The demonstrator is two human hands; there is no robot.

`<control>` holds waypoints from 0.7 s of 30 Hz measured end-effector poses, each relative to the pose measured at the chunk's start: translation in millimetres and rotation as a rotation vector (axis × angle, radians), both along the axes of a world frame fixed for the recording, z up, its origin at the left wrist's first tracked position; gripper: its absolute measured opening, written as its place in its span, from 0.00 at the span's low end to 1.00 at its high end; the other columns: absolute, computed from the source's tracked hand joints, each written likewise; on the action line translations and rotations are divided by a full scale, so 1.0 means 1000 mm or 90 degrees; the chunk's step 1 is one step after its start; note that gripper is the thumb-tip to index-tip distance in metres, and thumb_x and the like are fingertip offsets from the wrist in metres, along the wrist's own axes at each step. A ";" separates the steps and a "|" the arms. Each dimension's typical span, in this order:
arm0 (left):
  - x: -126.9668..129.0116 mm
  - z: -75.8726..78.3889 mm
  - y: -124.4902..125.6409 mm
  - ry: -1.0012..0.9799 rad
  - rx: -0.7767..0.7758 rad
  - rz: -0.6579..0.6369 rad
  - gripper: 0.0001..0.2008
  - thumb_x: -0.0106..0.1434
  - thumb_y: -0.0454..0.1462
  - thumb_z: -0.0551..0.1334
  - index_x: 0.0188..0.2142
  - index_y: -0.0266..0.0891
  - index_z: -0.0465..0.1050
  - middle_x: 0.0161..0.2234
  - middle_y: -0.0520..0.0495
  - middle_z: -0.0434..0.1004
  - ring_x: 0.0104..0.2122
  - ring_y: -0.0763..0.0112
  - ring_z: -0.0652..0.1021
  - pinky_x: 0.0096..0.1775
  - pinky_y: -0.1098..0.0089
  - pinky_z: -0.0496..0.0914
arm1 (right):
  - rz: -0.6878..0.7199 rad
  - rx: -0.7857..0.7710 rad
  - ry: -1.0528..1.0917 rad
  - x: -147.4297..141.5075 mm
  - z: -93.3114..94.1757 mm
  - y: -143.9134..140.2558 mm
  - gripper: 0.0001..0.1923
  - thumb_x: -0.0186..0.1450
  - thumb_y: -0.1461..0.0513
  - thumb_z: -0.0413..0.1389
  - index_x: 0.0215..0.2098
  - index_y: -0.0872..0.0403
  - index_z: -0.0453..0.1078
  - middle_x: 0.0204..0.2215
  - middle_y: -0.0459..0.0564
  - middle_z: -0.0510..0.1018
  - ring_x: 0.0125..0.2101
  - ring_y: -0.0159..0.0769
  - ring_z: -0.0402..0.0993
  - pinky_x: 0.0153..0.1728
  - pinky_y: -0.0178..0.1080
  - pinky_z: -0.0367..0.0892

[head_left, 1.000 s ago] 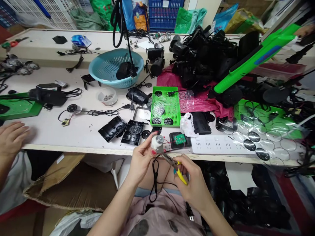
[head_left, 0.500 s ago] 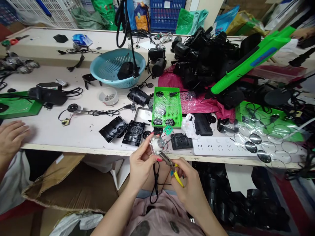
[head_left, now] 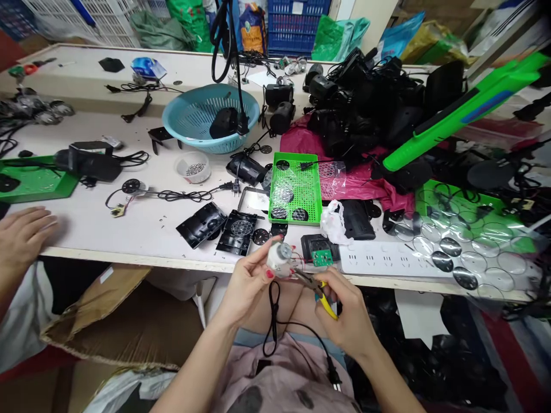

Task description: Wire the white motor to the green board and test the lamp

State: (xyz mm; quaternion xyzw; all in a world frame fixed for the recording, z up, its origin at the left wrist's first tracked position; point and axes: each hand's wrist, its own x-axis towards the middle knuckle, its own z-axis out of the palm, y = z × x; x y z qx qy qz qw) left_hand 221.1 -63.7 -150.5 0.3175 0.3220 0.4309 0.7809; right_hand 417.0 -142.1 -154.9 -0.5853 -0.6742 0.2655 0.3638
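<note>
My left hand pinches a small white motor unit just below the table's front edge. Thin red wires run from the unit to a small green circuit board resting on a black holder. A black power cord hangs from the unit down over my lap. My right hand grips yellow-handled pliers, and their jaws touch the unit's right side.
A white power strip lies along the table edge to the right. A green perforated tray, black housings, a teal basket and a pile of black parts fill the table. Another person's hand rests at the left edge.
The green circuit board, raised above the black holder half a second ago, now rests on it. My hands and the motor unit shifted slightly right.
</note>
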 end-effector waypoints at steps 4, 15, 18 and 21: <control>0.006 -0.001 0.001 0.061 0.051 0.100 0.33 0.50 0.41 0.77 0.56 0.45 0.76 0.53 0.43 0.79 0.51 0.63 0.79 0.53 0.71 0.73 | -0.040 -0.072 0.070 -0.018 0.003 -0.007 0.17 0.56 0.69 0.50 0.43 0.54 0.67 0.32 0.47 0.68 0.34 0.37 0.65 0.34 0.37 0.63; 0.012 0.007 -0.003 0.150 0.091 0.102 0.32 0.48 0.33 0.77 0.54 0.42 0.77 0.48 0.42 0.82 0.45 0.59 0.82 0.45 0.68 0.78 | -0.082 -0.006 -0.023 -0.024 -0.005 -0.011 0.19 0.56 0.70 0.51 0.45 0.53 0.69 0.32 0.47 0.73 0.27 0.33 0.68 0.28 0.34 0.64; 0.007 0.009 0.001 0.145 0.033 0.043 0.35 0.44 0.32 0.78 0.54 0.42 0.77 0.47 0.42 0.82 0.45 0.59 0.81 0.44 0.68 0.77 | -0.059 0.055 -0.088 -0.015 -0.010 -0.009 0.15 0.57 0.70 0.51 0.42 0.55 0.69 0.31 0.46 0.72 0.25 0.31 0.67 0.27 0.33 0.64; 0.000 0.008 0.008 0.147 -0.020 -0.037 0.37 0.44 0.31 0.78 0.55 0.42 0.76 0.46 0.42 0.83 0.43 0.63 0.81 0.45 0.70 0.76 | -0.029 0.104 -0.144 -0.007 -0.014 -0.005 0.14 0.56 0.70 0.51 0.39 0.55 0.69 0.28 0.45 0.70 0.23 0.30 0.66 0.25 0.33 0.61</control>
